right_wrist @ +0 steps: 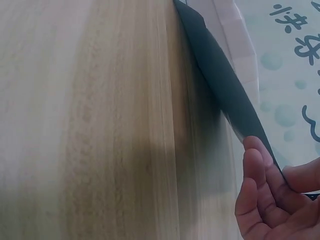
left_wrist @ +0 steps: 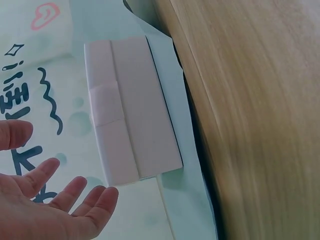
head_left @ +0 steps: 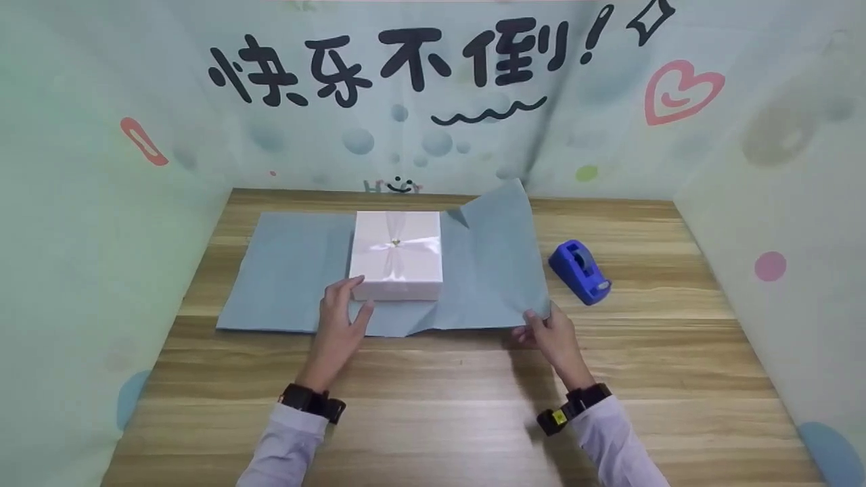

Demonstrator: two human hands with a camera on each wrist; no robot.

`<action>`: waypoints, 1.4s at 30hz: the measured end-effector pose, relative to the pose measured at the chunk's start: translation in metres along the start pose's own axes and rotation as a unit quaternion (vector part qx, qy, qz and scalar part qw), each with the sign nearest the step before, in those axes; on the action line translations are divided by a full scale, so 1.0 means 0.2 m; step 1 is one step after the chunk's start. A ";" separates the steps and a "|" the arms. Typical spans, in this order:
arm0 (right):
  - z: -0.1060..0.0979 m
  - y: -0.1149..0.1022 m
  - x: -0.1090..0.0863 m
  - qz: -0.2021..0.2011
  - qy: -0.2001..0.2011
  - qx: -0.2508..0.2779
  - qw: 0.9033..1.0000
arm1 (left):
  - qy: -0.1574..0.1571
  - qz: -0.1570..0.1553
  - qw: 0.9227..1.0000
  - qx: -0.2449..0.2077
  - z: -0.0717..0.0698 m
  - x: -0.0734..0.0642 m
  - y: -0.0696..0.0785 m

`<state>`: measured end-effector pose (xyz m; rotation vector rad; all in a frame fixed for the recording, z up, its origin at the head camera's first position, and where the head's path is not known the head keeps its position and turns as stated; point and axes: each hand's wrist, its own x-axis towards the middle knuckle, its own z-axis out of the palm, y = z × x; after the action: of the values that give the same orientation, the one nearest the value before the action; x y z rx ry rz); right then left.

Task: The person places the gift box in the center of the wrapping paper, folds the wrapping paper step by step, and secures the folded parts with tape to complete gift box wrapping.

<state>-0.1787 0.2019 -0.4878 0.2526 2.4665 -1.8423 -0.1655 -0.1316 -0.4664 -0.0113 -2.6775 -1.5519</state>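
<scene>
Paper (head_left: 497,270) (blue) in right grip (head_left: 555,335)

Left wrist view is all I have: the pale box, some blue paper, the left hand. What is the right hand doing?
Observer: The right hand pinches the near right corner of the blue paper.
Operator: Any tape around? None shows here.
Observer: Yes, a blue tape dispenser on the wooden table, to the right of the paper.
Operator: I only get the side of the box. What's on top?
Observer: White ribbon crosses the lid of the gift box, with a small ornament at the crossing.
</scene>
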 end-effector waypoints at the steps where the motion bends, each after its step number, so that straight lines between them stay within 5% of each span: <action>1: -0.01 0.00 -0.01 -0.001 0.000 0.000 1.000 | 0.000 -0.002 1.000 0.002 0.00 0.00 0.00; 11: -0.09 0.04 -0.10 -0.029 0.013 -0.055 0.998 | 0.012 0.024 1.000 0.006 0.02 0.00 0.01; 33: -0.46 0.18 -0.30 0.025 0.015 -0.113 0.993 | 0.001 0.042 0.999 0.031 0.07 -0.01 0.04; 42: -0.60 0.22 -0.37 0.010 0.024 -0.124 0.992 | 0.006 0.066 0.997 0.026 0.10 -0.02 0.04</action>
<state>-0.0930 0.3209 -0.4841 0.3117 2.6794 -1.5186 -0.1614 -0.1096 -0.4688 -0.1735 -2.6470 -1.4400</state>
